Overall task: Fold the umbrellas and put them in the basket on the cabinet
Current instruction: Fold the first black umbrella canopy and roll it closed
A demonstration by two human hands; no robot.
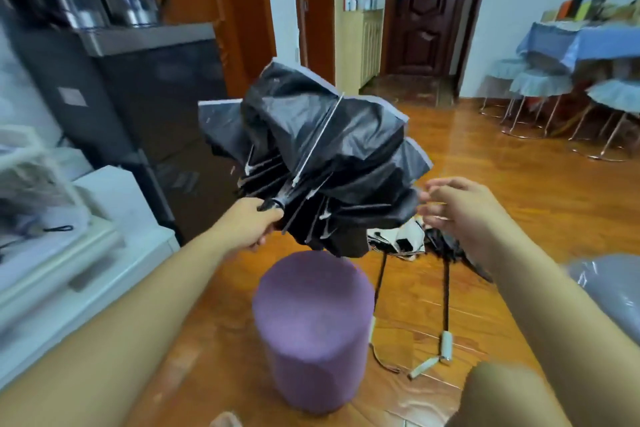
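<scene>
A collapsed black umbrella [322, 156] with loose, bunched canopy hangs in the air above a purple stool. My left hand [247, 222] grips its black handle end at the lower left. My right hand [457, 208] hovers just right of the canopy's edge, fingers loosely bent, holding nothing. Two more umbrellas lie on the wooden floor behind the stool: a white-and-black one [398, 239] and a black one [446, 246], their shafts and pale handles [445, 347] stretched toward me. A white wire basket [31, 163] is at the far left, blurred.
The purple cylindrical stool [311, 329] stands right below the umbrella. A white cabinet [86, 274] and a dark water dispenser [145, 107] line the left side. Chairs and a blue-covered table [581, 42] fill the far right. A grey plastic bag [609, 288] lies at right.
</scene>
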